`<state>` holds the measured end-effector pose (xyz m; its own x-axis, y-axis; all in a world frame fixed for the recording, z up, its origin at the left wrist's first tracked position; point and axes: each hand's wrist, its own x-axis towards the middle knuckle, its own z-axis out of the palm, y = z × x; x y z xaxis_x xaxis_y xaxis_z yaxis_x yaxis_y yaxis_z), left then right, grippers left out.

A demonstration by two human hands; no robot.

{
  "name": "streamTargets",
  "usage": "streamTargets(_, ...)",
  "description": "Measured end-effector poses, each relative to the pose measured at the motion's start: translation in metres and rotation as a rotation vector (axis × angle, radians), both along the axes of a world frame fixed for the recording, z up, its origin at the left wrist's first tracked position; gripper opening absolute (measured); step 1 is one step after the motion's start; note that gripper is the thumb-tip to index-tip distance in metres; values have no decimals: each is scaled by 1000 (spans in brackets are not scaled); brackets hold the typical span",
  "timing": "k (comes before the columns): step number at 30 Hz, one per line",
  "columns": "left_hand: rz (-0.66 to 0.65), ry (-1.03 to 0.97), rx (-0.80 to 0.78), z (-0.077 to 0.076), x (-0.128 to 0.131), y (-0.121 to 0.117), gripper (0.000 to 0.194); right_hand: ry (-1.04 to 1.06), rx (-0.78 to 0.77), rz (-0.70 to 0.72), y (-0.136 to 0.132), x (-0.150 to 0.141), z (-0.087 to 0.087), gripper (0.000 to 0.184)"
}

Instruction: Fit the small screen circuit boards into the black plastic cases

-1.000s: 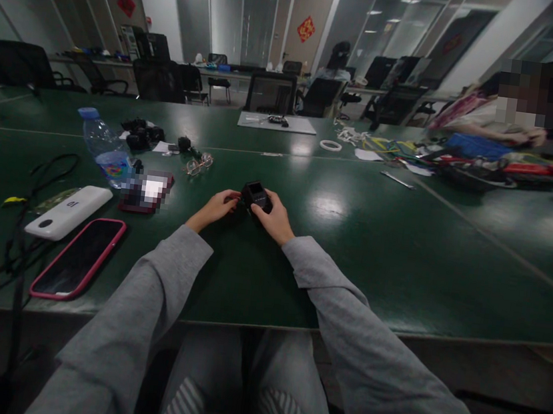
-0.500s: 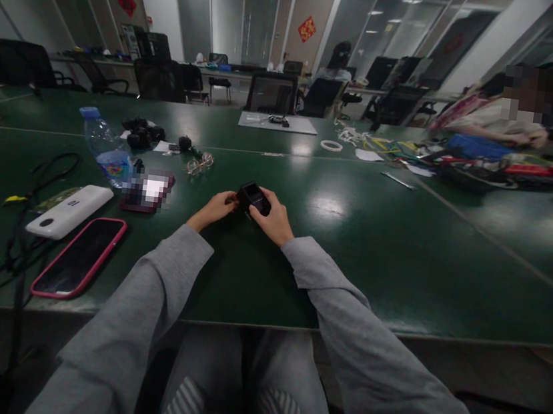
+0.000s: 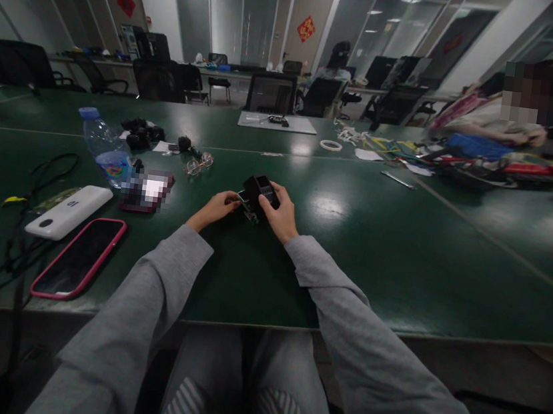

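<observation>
Over the green table (image 3: 375, 259), my right hand (image 3: 281, 214) is closed around a small black boxy device (image 3: 269, 193) with a dark panel facing up. On its left side, a small circuit board (image 3: 251, 215) with bare green parts shows below the black casing. My left hand (image 3: 220, 208) pinches the board's left end, where a thin pale edge is visible. Board and casing sit at an angle to each other; whether they still touch, I cannot tell. The fingertips of my left hand are partly hidden.
To the left lie a phone in a pink case (image 3: 79, 257), a white power bank (image 3: 70, 212), black cables (image 3: 19, 229) and a tilted water bottle (image 3: 107, 149). Glasses (image 3: 200, 164) rest beyond my left hand. A wrench (image 3: 398, 180) and a white ring (image 3: 331, 145) lie right. A person (image 3: 499, 120) sits far right.
My right hand has shifted slightly right with the black casing, which has turned. The circuit board now shows between the hands. My left hand has barely moved.
</observation>
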<state>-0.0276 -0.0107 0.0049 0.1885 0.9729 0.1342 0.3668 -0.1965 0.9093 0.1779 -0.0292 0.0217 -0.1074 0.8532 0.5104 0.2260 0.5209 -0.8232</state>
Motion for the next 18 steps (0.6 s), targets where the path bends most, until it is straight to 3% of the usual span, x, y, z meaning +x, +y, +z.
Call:
streamTargets(10,-26,45,22,0,-1,1,18,243,-83,-139,21,14,-2,59)
streamTargets(18,-22,50,19,-3,-1,3,17,244,-57,-238,29,18,-8,54)
